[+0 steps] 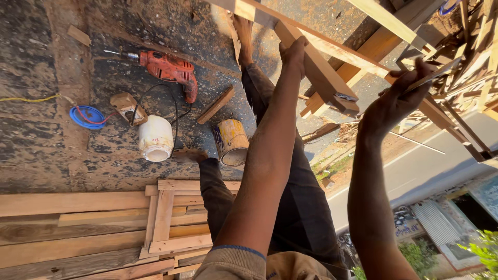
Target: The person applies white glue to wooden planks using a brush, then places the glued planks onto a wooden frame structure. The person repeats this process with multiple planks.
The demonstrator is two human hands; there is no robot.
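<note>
Rough, dusty concrete floor (46,129) is seen in the head view, with a road and roadside greenery showing past its edge at the lower right. A wooden frame (332,72) of planed battens is raised in front of the camera, and all positions below are given relative to it.

The left hand (294,54) is clenched around a thick batten of the frame, at the frame's near left side. The right hand (397,101) is closed on a thin, flat strip (433,75) that is laid against a slanting batten on the frame's right; whether the strip is wood or metal cannot be told. More stacked timber (472,52) is seen behind the frame, at the upper right.

Below the frame, on the floor, the person's bare feet and dark trousers are visible. Left of the frame lies a red electric drill (168,70) with its bit pointing away from the frame. Further down from the drill stand a white plastic jar (155,139) and a yellow tin can (232,142), the can being nearer the frame. A blue wire coil (87,116) lies farthest left. Loose planks (78,228) and a small assembled frame piece (163,218) are laid far below the frame, at the lower left.
</note>
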